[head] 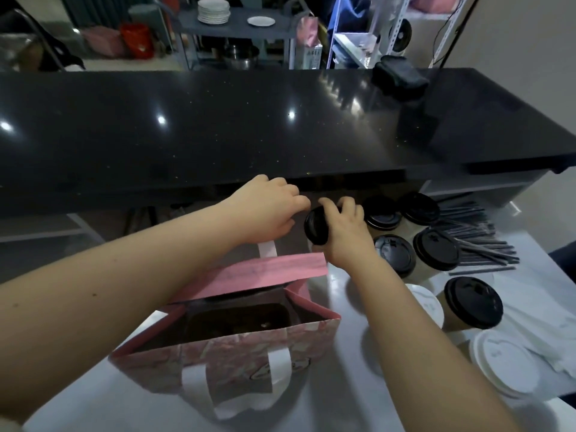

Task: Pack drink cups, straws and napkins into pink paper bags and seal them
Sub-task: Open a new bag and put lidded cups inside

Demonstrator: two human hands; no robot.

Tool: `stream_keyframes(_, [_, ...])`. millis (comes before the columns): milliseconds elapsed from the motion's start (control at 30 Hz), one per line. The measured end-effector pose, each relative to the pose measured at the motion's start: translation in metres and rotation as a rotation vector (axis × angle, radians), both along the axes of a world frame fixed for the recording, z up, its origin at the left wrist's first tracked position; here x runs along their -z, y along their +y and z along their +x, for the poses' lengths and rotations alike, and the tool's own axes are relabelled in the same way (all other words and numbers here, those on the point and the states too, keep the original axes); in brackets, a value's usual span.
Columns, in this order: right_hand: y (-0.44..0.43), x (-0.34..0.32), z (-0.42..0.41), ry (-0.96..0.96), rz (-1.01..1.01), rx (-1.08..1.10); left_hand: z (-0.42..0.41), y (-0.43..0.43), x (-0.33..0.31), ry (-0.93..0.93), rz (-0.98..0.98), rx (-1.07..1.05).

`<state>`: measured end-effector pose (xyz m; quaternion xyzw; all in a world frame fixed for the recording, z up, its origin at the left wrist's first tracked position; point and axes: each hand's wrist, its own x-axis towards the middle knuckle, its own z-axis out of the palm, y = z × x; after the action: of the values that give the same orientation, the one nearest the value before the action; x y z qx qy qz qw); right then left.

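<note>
Gripping cup round its body, R hand holds it tilted, long axis approx. horizontal, lid facing L. Pink bag stands open just near-L of cup, mouth up. L hand curled at far handle; grip unconfirmed. R hand nearer: cup likely req. uprighting before lowering.

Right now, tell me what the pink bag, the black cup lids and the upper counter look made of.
Pink bag: paper, matte and printed; it holds crisp folds.
Black lids: probably moulded plastic, semi-gloss, with raised rims.
Upper counter: likely polished stone or quartz, black with fine speckles, mirroring the lights.
</note>
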<state>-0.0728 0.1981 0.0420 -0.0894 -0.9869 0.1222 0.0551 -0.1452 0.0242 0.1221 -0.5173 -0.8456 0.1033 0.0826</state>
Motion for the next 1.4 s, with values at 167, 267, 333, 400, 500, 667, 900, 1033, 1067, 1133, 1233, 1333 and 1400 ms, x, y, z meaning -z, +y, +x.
stream_keyframes(167, [0.002,-0.038,0.019,0.081,-0.028,-0.042,0.015,-0.005,-0.021,0.109,0.009,-0.001])
stream_keyframes(267, [0.004,-0.065,0.030,0.118,-0.056,-0.094,0.028,-0.008,-0.031,0.172,0.026,-0.014])
stream_keyframes(333, [0.001,-0.083,0.036,0.184,-0.100,-0.119,0.036,-0.015,-0.039,0.191,0.050,-0.038])
stream_keyframes(400, [-0.009,-0.099,0.042,0.239,-0.159,-0.157,0.042,-0.027,-0.048,0.170,0.084,-0.076])
stream_keyframes(500, [-0.028,-0.120,0.051,0.338,-0.258,-0.200,0.051,-0.055,-0.061,0.081,0.170,-0.149])
stream_keyframes(667, [-0.061,-0.151,0.061,0.457,-0.387,-0.266,0.080,-0.124,-0.073,-0.145,0.429,-0.239])
stream_keyframes(900, [-0.121,-0.158,0.082,0.237,-0.473,-0.597,0.120,-0.186,-0.033,-0.363,0.598,-0.288])
stream_keyframes(1033, [-0.135,-0.141,0.084,0.122,-0.443,-0.600,0.120,-0.194,-0.009,-0.383,0.625,-0.352])
stream_keyframes(1067, [-0.136,-0.137,0.083,0.096,-0.445,-0.595,0.120,-0.196,-0.006,-0.381,0.625,-0.385])
stream_keyframes(1133, [-0.136,-0.129,0.083,0.042,-0.433,-0.592,0.121,-0.197,-0.002,-0.408,0.615,-0.459])
stream_keyframes(1233, [-0.143,-0.119,0.085,-0.015,-0.333,-0.620,0.123,-0.190,-0.003,-0.513,0.500,-0.553])
stream_keyframes(1333, [-0.148,-0.108,0.087,-0.094,-0.263,-0.636,0.123,-0.184,-0.006,-0.554,0.264,-0.575])
stream_keyframes(1400, [-0.146,-0.099,0.087,-0.158,-0.195,-0.607,0.126,-0.185,-0.007,-0.566,0.199,-0.578])
